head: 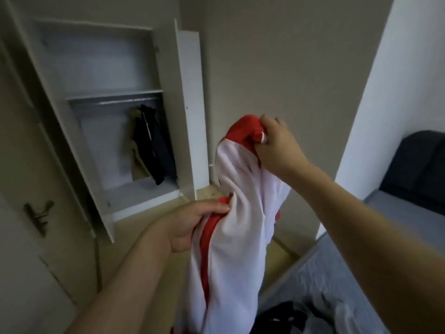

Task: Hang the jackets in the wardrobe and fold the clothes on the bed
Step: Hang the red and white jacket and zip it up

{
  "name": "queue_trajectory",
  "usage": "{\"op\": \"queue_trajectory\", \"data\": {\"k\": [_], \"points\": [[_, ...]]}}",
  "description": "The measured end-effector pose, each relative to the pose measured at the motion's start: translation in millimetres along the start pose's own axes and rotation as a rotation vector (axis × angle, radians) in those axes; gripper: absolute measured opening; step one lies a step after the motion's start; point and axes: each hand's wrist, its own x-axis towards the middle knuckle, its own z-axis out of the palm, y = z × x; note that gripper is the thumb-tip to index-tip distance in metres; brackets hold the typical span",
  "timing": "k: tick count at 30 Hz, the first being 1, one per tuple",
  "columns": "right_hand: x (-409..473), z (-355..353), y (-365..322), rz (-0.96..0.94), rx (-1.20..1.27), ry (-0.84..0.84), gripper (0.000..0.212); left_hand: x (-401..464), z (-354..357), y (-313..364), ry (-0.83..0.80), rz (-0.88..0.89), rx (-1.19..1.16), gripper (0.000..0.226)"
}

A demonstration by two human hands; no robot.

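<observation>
Right hand (277,145) is pinching the red collar of the red-and-white jacket (231,237) up high while the left hand (192,222) is gripping its side; it's dangling between bed (337,273) and open wardrobe (108,116), so I'd be finding the shoulders before hanging.

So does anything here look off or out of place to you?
One thing: the red and white jacket held up by the right hand and left hand seems inside out, with pale lining outward. Loose clothes lie unfolded on the bed. The jackets in the wardrobe hang normally.
</observation>
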Motion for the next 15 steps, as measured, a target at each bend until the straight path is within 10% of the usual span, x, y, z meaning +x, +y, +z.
{"op": "queue_trajectory", "data": {"k": [8, 15], "points": [[141, 209, -4, -0.010, -0.040, 0.045, 0.006, 46, -212, 0, 0.195, -0.219, 0.432, 0.042], [294, 406, 13, 0.267, 0.278, -0.042, 0.024, 96, -443, 36, 1.003, 0.076, 0.185, 0.032]]}}
